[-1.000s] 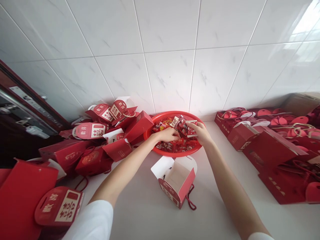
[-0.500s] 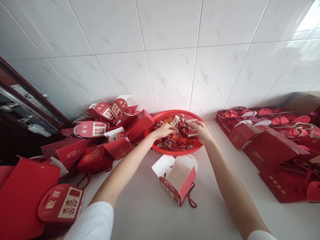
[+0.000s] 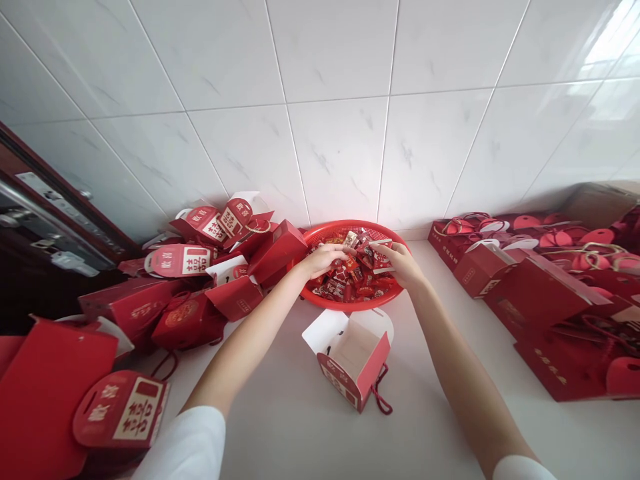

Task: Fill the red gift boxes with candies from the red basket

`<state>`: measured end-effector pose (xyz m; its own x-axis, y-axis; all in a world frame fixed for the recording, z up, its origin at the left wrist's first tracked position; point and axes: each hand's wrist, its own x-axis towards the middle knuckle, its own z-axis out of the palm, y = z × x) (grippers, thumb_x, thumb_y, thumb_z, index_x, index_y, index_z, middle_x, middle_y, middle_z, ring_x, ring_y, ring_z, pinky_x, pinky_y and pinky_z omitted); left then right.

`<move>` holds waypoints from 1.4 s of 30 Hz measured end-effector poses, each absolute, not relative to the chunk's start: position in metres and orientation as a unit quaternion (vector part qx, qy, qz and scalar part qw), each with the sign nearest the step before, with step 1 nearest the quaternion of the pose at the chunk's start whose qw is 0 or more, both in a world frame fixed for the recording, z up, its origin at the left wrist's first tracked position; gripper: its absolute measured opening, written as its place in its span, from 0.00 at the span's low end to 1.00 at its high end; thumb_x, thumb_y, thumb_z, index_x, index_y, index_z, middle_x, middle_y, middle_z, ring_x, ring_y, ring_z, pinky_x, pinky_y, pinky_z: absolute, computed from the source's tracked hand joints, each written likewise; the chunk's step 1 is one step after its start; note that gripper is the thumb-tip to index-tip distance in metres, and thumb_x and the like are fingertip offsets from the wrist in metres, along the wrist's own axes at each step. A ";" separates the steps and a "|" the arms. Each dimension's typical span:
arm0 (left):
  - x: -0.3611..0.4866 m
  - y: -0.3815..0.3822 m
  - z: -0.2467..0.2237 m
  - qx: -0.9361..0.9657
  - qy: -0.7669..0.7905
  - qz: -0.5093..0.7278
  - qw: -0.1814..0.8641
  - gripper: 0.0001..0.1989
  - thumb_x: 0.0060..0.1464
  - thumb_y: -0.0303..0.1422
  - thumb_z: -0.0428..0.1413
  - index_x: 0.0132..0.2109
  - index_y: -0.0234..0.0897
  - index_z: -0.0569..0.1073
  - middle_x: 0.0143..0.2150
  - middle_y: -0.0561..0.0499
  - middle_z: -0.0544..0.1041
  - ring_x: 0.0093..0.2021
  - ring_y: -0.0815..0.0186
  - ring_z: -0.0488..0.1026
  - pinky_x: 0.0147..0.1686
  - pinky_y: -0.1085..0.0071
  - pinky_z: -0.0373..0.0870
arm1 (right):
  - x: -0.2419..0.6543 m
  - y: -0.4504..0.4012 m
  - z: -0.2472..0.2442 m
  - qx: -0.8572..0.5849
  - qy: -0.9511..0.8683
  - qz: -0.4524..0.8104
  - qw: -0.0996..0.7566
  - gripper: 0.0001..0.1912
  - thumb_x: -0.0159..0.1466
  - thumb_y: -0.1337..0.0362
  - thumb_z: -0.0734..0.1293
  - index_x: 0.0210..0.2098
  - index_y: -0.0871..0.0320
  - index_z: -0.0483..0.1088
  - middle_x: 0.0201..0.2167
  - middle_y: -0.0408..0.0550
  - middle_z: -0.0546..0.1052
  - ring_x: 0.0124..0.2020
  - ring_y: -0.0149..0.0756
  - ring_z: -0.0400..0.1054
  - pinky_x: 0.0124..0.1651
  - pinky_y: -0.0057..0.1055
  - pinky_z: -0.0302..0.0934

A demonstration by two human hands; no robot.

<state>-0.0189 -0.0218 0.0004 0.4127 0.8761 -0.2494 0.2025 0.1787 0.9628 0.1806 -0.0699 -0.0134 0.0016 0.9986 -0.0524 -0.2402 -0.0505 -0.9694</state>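
Observation:
A red oval plastic basket (image 3: 350, 306) stands against the wall, filled with wrapped candies (image 3: 345, 288) in mostly red wrappers. Over its left side reaches my left hand (image 3: 324, 260), fingers stretched to the right just above the candies, with nothing visible in them. At the basket's right side my right hand (image 3: 403, 267) grips a red candy packet (image 3: 383, 256) with pale ends, its fingers closed around the edge. In front of the basket, an open red gift box (image 3: 354, 360) with a white inside and a dark red cord handle sits on the table; its visible inside holds nothing.
Red gift boxes (image 3: 183, 260) are heaped on the left, some with lids up. More red boxes and bags (image 3: 540, 287) with cord handles stand along the right. White tiled wall (image 3: 340, 147) rises behind the pale tabletop (image 3: 280, 413). A dark cabinet or door edge (image 3: 55, 220) is at far left.
My left hand has lifted slightly from the candies, and its fingers have straightened toward the right. My right hand stays at the basket's right side with the packet. The view has shifted slightly.

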 end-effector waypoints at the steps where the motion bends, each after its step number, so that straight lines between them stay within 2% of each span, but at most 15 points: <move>1: -0.019 -0.024 0.001 0.573 0.454 0.280 0.622 0.13 0.49 0.23 0.58 0.42 0.36 0.83 0.37 0.50 0.81 0.38 0.69 0.75 0.37 0.74 0.69 | 0.181 -0.071 -0.012 -0.449 -0.422 0.571 0.542 0.11 0.52 0.57 0.77 0.32 0.56 0.79 0.30 0.47 0.81 0.28 0.38 0.74 0.24 0.30 0.69; 5: -0.024 -0.038 0.004 0.566 0.412 0.303 0.647 0.13 0.49 0.23 0.60 0.42 0.35 0.81 0.38 0.49 0.81 0.40 0.68 0.76 0.42 0.72 0.71 | 0.184 -0.075 -0.005 -0.449 -0.433 0.591 0.511 0.09 0.52 0.59 0.76 0.32 0.56 0.80 0.31 0.46 0.81 0.28 0.36 0.74 0.20 0.27 0.66; 8: -0.032 -0.058 0.009 0.599 0.392 0.303 0.629 0.13 0.50 0.25 0.61 0.45 0.35 0.81 0.40 0.49 0.80 0.40 0.68 0.76 0.44 0.71 0.71 | 0.188 -0.080 0.002 -0.440 -0.455 0.610 0.477 0.10 0.51 0.60 0.77 0.32 0.56 0.81 0.31 0.46 0.82 0.28 0.36 0.74 0.20 0.26 0.64; 13: -0.044 -0.104 0.018 0.716 0.347 0.211 0.568 0.15 0.54 0.32 0.62 0.49 0.35 0.79 0.44 0.46 0.81 0.43 0.64 0.77 0.44 0.68 0.73 | 0.194 -0.101 0.022 -0.379 -0.545 0.591 0.457 0.13 0.52 0.58 0.76 0.34 0.58 0.81 0.32 0.47 0.82 0.32 0.36 0.74 0.30 0.27 0.67; 17: -0.045 -0.134 0.025 0.810 0.347 0.113 0.459 0.19 0.54 0.29 0.61 0.54 0.39 0.78 0.49 0.48 0.80 0.45 0.63 0.78 0.45 0.69 0.72 | 0.192 -0.124 0.042 -0.362 -0.628 0.538 0.430 0.12 0.57 0.57 0.74 0.36 0.58 0.80 0.32 0.46 0.81 0.32 0.36 0.73 0.34 0.29 0.66; 20: -0.043 -0.144 0.028 0.836 0.374 0.112 0.385 0.18 0.54 0.27 0.59 0.52 0.40 0.79 0.50 0.49 0.80 0.46 0.63 0.77 0.45 0.69 0.72 | 0.188 -0.138 0.053 -0.362 -0.660 0.518 0.406 0.12 0.58 0.56 0.73 0.37 0.57 0.80 0.30 0.45 0.79 0.29 0.34 0.70 0.31 0.28 0.63; 23: -0.042 -0.148 0.028 0.843 0.357 0.100 0.389 0.15 0.53 0.27 0.59 0.48 0.41 0.79 0.48 0.50 0.80 0.47 0.63 0.77 0.45 0.70 0.72 | 0.185 -0.145 0.058 -0.372 -0.679 0.497 0.392 0.12 0.59 0.55 0.73 0.35 0.58 0.78 0.24 0.42 0.73 0.25 0.30 0.64 0.26 0.27 0.56; 27: -0.044 -0.154 0.029 0.874 0.317 0.051 0.365 0.19 0.52 0.26 0.60 0.51 0.44 0.79 0.51 0.50 0.78 0.50 0.61 0.76 0.49 0.69 0.70 | 0.184 -0.149 0.059 -0.367 -0.703 0.477 0.379 0.13 0.60 0.54 0.73 0.34 0.58 0.78 0.23 0.41 0.70 0.24 0.29 0.60 0.25 0.27 0.54; 30: -0.052 -0.161 0.033 0.881 0.356 0.033 0.309 0.18 0.50 0.31 0.64 0.50 0.45 0.79 0.52 0.50 0.76 0.52 0.58 0.74 0.51 0.68 0.67 | 0.182 -0.150 0.058 -0.355 -0.720 0.473 0.362 0.13 0.62 0.54 0.72 0.35 0.57 0.78 0.24 0.42 0.72 0.25 0.30 0.61 0.27 0.27 0.57; 34: -0.066 -0.169 0.041 0.864 0.410 0.022 0.292 0.27 0.42 0.42 0.71 0.52 0.46 0.78 0.58 0.49 0.73 0.60 0.52 0.69 0.54 0.68 0.66 | 0.176 -0.151 0.052 -0.349 -0.757 0.466 0.297 0.13 0.65 0.55 0.68 0.36 0.58 0.78 0.22 0.41 0.71 0.23 0.30 0.61 0.26 0.27 0.56; 40: -0.075 -0.170 0.043 0.848 0.438 -0.007 0.299 0.30 0.40 0.48 0.71 0.51 0.47 0.78 0.58 0.48 0.74 0.54 0.52 0.74 0.46 0.69 0.68 | 0.161 -0.151 0.042 -0.260 -0.845 0.435 0.172 0.10 0.66 0.63 0.64 0.37 0.57 0.79 0.21 0.39 0.71 0.22 0.28 0.61 0.26 0.25 0.56; 42: -0.075 -0.170 0.041 0.848 0.441 -0.014 0.294 0.31 0.39 0.49 0.71 0.52 0.47 0.78 0.59 0.48 0.73 0.53 0.52 0.74 0.44 0.70 0.68 | 0.159 -0.151 0.041 -0.231 -0.859 0.429 0.157 0.10 0.65 0.64 0.65 0.35 0.57 0.78 0.22 0.39 0.73 0.23 0.29 0.64 0.29 0.25 0.60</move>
<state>-0.0749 -0.1696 0.0409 0.6102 0.7398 -0.2834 0.7565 -0.4377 0.4859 0.1592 -0.1508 0.0406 -0.8444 0.5310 0.0711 0.2625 0.5257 -0.8092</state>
